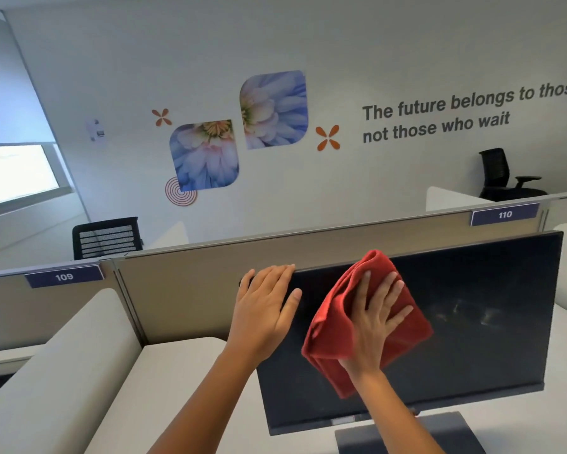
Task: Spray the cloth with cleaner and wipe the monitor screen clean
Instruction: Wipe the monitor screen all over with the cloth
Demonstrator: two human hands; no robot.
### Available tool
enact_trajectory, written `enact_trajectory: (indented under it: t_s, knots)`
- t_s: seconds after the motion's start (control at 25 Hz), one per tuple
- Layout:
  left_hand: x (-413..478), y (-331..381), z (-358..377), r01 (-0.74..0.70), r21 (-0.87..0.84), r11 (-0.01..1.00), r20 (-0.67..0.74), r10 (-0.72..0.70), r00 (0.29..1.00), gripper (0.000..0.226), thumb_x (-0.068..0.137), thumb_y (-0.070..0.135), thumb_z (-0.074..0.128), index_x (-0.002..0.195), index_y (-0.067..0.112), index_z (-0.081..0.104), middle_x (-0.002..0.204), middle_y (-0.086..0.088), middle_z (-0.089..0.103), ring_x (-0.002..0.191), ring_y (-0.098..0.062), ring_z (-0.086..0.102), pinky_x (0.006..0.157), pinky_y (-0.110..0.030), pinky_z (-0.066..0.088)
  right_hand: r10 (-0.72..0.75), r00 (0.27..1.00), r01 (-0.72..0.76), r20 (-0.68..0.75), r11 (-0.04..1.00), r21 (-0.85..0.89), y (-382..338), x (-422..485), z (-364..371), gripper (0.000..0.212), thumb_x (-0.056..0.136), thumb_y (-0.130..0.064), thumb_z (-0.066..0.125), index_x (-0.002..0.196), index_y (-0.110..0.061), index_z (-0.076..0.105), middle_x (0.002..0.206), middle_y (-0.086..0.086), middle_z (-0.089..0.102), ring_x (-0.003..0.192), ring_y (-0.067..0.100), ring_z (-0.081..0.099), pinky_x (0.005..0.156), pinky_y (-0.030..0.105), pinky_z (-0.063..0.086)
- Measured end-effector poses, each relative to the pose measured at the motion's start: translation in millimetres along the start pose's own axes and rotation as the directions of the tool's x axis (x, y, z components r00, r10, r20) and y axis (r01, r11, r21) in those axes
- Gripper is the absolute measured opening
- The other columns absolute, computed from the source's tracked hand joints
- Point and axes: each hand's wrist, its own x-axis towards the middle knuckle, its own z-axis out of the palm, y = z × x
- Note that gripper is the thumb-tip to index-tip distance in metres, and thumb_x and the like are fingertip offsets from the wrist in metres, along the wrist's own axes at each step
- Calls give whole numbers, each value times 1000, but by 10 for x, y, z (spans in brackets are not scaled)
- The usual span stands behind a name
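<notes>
Right hand (375, 317), fingers spread flat, presses the red cloth (331, 322) against the monitor (488, 339) screen, left of its centre. Left hand (265, 299) rests with straight fingers on the monitor's upper left corner, gripping nothing.

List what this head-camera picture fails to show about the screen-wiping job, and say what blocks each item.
Head view: the part of the black flat monitor screen under the folded red cloth and the spread right hand is covered.
Head view: the grey rectangular stand base is cut by the bottom edge.
Head view: the dark wall lettering runs off the right edge.
Head view: whether the cloth is damp cannot be seen.
</notes>
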Motion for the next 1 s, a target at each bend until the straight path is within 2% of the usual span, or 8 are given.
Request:
enact_trajectory:
  t_s: [0.16,0.32,0.44,0.56,0.68,0.76,0.88,1.0]
  knots:
    - [-8,-7,-8,-16,-19,1000,13,16,1000,59,92,49,13,141,26,35,143,11,43,135,-10,31,115,-34,10,-342,935,341,100,940,23,-363,-407,318,83,86,-71,32,151,-23,13,155,20,15,144,39,4,110,64,-7]
    - [-7,-8,-42,-4,-29,1000,2,4,1000,57,94,47,11,141,28,36,133,11,51,127,-8,36,113,-36,13,-691,655,739,307,671,-64,-44,-1055,611,66,88,-65,37,145,-33,30,150,4,32,146,26,5,113,60,-6]
    - [-6,6,-46,11,-50,999,-3,-11,1000,58,93,47,10,138,27,42,133,9,53,128,-9,38,114,-36,10,-774,473,873,421,477,-104,404,-1369,653,64,88,-60,38,146,-35,27,151,-4,29,141,21,16,114,58,-7]
    - [5,32,-53,21,-83,996,-14,-22,1000,59,93,48,10,135,27,46,133,9,54,128,-10,39,115,-35,7,-815,408,910,412,399,-112,526,-1333,628,64,89,-59,37,147,-36,22,153,-8,23,142,18,16,115,56,-7]
    - [15,49,-59,23,-107,994,-30,-26,999,59,93,48,11,132,26,49,131,9,55,127,-9,40,115,-35,5,-850,431,902,304,415,-120,371,-988,544,65,90,-58,35,148,-34,17,157,-5,9,145,18,7,116,53,-8]
    - [22,54,-64,28,-115,993,-26,-31,999,59,93,48,11,132,26,49,131,9,56,126,-8,40,115,-38,5,-841,508,862,186,495,-113,221,-611,432,67,90,-56,38,148,-32,15,158,-1,5,146,19,3,115,53,-7]
    - [30,65,-66,33,-120,992,-23,-36,999,59,92,48,12,131,26,51,130,8,56,126,-10,41,116,-42,7,-739,674,738,13,673,-48,61,-17,227,64,92,-49,42,148,-32,19,156,0,15,146,20,11,115,56,0]
    - [24,67,-73,41,-122,992,-17,-43,999,59,92,49,12,130,26,51,130,9,56,126,-9,41,116,-43,6,-667,745,666,-37,746,-32,31,118,185,57,97,-46,37,149,-30,20,158,1,13,146,22,13,114,59,2]
